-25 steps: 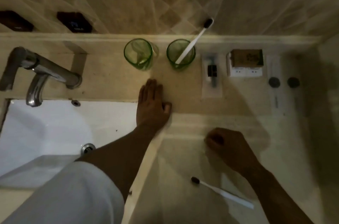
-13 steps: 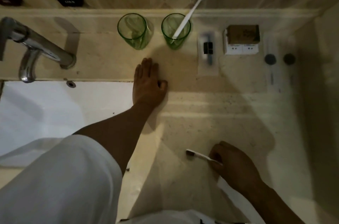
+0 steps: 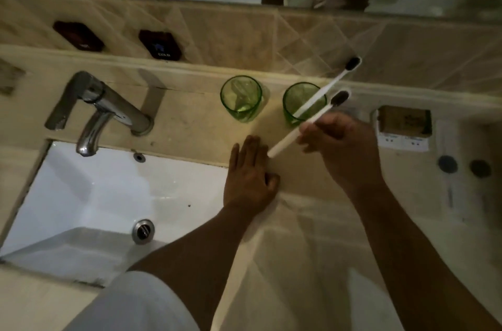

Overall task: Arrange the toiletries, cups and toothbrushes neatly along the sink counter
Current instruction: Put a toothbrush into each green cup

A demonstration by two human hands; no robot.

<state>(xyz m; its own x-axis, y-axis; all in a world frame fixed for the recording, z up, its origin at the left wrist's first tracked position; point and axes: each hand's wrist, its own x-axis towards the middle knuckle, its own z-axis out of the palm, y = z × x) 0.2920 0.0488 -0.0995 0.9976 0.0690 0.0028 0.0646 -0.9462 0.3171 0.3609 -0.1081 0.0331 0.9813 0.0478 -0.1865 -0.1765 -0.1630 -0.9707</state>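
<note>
Two green cups (image 3: 241,97) stand side by side at the back of the counter (image 3: 190,124), and the right-hand cup (image 3: 303,106) holds a white toothbrush (image 3: 330,85) leaning up to the right. A second white toothbrush (image 3: 307,124) is gripped in the closed fingers of the right hand (image 3: 343,146), its dark head just beside that cup's rim and its handle end reaching past the left hand's fingertips. That left hand (image 3: 251,176) lies flat and empty, fingers together, on the counter edge beside the sink (image 3: 81,195).

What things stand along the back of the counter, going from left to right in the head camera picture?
Faucet → empty green cup → green cup with a toothbrush → brown box → two dark round caps.
</note>
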